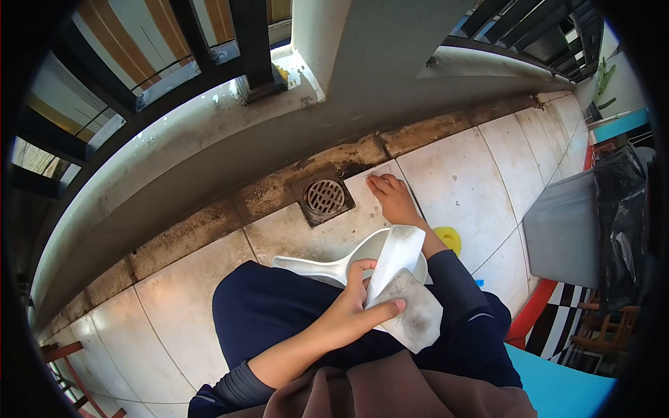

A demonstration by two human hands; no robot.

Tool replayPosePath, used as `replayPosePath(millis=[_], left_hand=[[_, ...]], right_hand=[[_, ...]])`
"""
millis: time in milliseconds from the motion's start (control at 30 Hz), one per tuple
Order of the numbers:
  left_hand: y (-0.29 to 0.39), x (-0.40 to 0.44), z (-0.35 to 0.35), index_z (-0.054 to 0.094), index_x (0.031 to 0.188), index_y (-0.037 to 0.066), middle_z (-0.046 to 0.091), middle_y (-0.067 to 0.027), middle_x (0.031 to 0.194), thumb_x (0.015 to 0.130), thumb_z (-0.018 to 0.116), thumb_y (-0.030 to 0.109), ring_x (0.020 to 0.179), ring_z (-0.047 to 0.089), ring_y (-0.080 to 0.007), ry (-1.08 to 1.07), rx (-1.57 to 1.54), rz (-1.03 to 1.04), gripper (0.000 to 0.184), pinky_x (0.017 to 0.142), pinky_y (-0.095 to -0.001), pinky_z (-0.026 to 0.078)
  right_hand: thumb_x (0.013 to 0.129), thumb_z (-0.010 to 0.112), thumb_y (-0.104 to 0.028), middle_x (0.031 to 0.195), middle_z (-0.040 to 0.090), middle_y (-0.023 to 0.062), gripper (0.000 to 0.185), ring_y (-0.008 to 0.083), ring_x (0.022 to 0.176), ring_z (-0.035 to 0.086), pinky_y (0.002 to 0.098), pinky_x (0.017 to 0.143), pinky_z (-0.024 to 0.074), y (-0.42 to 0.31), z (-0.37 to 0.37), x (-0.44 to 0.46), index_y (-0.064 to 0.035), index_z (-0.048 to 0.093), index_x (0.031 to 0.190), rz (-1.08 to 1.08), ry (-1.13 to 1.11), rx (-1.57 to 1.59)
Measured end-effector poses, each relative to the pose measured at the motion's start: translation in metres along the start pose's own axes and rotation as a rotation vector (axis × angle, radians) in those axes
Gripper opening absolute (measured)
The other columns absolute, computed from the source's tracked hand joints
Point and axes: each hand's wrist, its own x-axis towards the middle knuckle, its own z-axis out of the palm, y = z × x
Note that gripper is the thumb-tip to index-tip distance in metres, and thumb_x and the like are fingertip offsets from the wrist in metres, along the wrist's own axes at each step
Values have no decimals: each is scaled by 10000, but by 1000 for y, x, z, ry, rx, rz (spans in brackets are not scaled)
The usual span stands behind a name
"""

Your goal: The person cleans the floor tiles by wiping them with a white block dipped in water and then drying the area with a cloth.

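The left hand (359,306) is closed around two smudged, pale pieces, a narrow block (398,252) and a broader block (416,311), thumb pressed on the broader one; their far ends overlap the white dipper (306,266) in view. The right hand (394,198) reaches past the dipper's rim, its bent fingers down on the tiled floor (460,164) just beside the drain (325,197) and near the dark border strip (428,132) — what lies under the fingertips I cannot tell. Floor runs on toward the upper right, between the wall (390,83) and the grey bin (563,226) — a yellow ring (448,239) sits near the right forearm.
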Motion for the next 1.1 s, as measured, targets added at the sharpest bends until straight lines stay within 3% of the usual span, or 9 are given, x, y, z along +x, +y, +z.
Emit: replayPosePath(millis=[200,433,667,900,1100], left_hand=[[1,-3,-3,137,1244,19,489,-177,1094,833,640,182,980,514,-173,32,6,-16,669,804,-279,444],[-1,-1,-2,131,1248,21,490,-180,1093,831,641,181,988,513,-174,0,6,-10,678,808,-279,441],[0,-2,-1,134,1250,23,490,-178,1092,827,643,172,997,510,-175,14,-13,-7,678,821,-282,438],[2,-1,-2,135,1250,21,489,-178,1090,827,639,167,992,508,-175,29,2,-11,674,817,-278,439],[2,1,0,135,1250,14,493,-177,1086,827,638,179,985,509,-174,14,-10,-21,678,812,-280,440]], right_hand=[[738,487,-39,1240,494,23,485,212,1108,440,345,871,392,5,-21,0,-60,508,1222,-114,-69,-28],[735,502,-49,1230,499,22,473,220,1087,450,365,866,392,25,-6,-9,-69,525,1207,181,11,-78],[719,514,-37,1235,497,22,502,227,1109,443,364,890,387,-5,-8,-5,-95,530,1217,-94,-35,99],[722,513,-8,1240,481,19,495,222,1117,431,365,881,392,22,-8,5,-93,533,1209,245,-2,-39],[717,521,5,1256,466,21,512,227,1144,407,370,925,360,-5,-9,15,-107,527,1216,0,-64,114]])
